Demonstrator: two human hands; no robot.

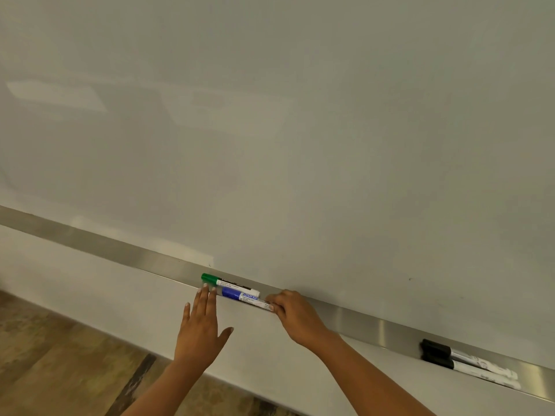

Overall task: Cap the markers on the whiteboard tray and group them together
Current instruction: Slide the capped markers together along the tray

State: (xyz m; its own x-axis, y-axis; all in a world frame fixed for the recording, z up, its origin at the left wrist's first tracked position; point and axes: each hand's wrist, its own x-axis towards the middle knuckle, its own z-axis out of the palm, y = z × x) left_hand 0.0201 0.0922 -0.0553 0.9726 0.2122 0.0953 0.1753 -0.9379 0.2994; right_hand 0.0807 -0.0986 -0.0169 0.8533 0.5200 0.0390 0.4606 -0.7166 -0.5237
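On the whiteboard tray [354,321], a green-capped marker [228,283] and a blue-capped marker [244,297] lie side by side. The left hand [200,330] is open, fingertips at their cap ends; the right hand [295,315] pinches the blue-capped marker's tail. 2 black-capped markers [468,363] lie well right along the tray.

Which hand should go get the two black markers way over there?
Probably the right hand: the black markers lie further right along the tray. The left hand is farther away.
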